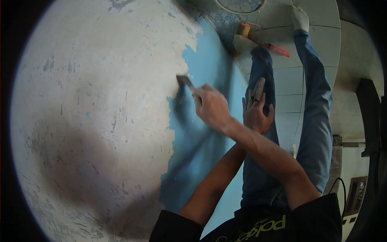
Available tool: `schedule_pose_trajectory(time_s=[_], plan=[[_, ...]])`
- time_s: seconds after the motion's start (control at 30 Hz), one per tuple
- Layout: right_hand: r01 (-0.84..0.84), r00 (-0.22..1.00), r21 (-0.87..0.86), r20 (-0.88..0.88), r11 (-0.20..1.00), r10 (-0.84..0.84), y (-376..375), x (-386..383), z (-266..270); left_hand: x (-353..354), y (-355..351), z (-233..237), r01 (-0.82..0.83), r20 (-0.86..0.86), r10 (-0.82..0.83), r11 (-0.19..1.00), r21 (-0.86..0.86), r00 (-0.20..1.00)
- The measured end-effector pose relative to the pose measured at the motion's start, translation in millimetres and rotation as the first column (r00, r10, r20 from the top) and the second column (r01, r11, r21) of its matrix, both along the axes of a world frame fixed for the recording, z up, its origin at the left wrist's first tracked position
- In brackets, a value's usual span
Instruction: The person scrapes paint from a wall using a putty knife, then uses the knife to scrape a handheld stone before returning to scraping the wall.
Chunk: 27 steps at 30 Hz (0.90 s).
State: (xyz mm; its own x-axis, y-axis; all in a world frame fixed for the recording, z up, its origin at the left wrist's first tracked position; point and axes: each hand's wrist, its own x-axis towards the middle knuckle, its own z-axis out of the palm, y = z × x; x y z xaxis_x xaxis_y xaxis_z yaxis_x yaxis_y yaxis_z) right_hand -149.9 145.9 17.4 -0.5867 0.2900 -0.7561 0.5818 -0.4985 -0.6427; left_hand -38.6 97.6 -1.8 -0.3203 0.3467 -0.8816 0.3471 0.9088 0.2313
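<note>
My right hand [211,105] is closed around a scraper [184,80], its flat metal blade near the ragged edge between pale wall coating and blue paint. The wall [100,101] is mostly whitish with grey scuffs. A band of blue paint [209,56] runs down beside it. Crossing under my right forearm, my left arm ends in my left hand [258,117], which lies open on my jeans [262,68] with fingers spread. One finger looks thick and greyish, as if wrapped or coated; a dark ring shows near its base.
On the tiled floor [288,80], a paint roller [243,30] with a red handle [279,50] lies by my foot. A round white rim [242,12], perhaps of a bucket, shows at the top. My other foot [300,19] stretches out right. A dark curved frame stands far right.
</note>
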Motion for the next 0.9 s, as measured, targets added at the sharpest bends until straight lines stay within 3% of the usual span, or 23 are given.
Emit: schedule_pose_trajectory(time_s=[0.07, 0.3, 0.43, 0.5, 0.57, 0.63, 0.7, 0.77, 0.83, 0.87, 0.9], plan=[[-0.03, 0.997, 0.1, 0.08, 0.995, 0.022, -5.2, -15.6, -27.8, -1.0, -0.4, 3.1, 0.004, -0.018, -0.004, 1.0, 0.001, 1.0], [-0.007, 1.0, 0.029, -0.005, 1.0, 0.007, -0.8, 1.2, -20.0, -3.9, -9.9, 1.8, 0.01, 0.008, -0.01, 1.0, 0.016, 1.0], [-0.022, 0.992, 0.04, 0.125, 0.999, 0.017, 6.3, -25.5, -60.0, -3.6, -20.2, -3.2, -0.038, 0.006, 0.038, 0.998, 0.042, 0.999], [-0.094, 0.994, 0.007, 0.063, 0.996, 0.094, 7.7, -14.4, -51.9, -2.3, -26.5, -6.9, -0.004, -0.017, 0.005, 0.998, 0.063, 1.0], [0.062, 0.995, 0.146, -0.08, 0.987, -0.051, 2.1, 0.1, -37.1, -3.4, -29.2, -9.1, 0.01, -0.018, -0.008, 0.997, 0.071, 1.0], [0.012, 0.999, 0.095, -0.038, 0.995, -0.008, -0.8, -5.3, -46.6, -2.6, -32.6, -8.9, -0.005, -0.014, 0.006, 0.998, 0.063, 1.0], [-0.027, 0.997, 0.079, 0.069, 0.997, 0.021, 6.6, -21.6, -70.8, 2.7, -45.4, -13.0, -0.023, -0.034, 0.027, 0.991, 0.131, 0.999], [-0.004, 0.994, 0.069, 0.111, 0.998, -0.003, 10.3, -28.8, -79.4, 4.0, -57.7, -21.2, 0.044, -0.15, 0.028, 0.889, 0.456, 0.988], [-0.032, 0.999, 0.004, 0.014, 0.999, 0.032, 19.4, -16.9, -67.5, -5.9, -43.2, -14.3, 0.057, -0.12, -0.002, 0.888, 0.456, 0.993], [0.058, 0.995, 0.154, -0.091, 0.986, -0.044, 5.6, -7.3, -67.3, -2.1, -43.6, -10.1, 0.116, -0.17, -0.058, 0.928, 0.354, 0.984], [0.053, 0.995, 0.157, -0.086, 0.986, -0.039, 1.8, -6.6, -69.8, 1.3, -44.3, -8.8, 0.169, -0.214, -0.117, 0.955, 0.244, 0.97]])
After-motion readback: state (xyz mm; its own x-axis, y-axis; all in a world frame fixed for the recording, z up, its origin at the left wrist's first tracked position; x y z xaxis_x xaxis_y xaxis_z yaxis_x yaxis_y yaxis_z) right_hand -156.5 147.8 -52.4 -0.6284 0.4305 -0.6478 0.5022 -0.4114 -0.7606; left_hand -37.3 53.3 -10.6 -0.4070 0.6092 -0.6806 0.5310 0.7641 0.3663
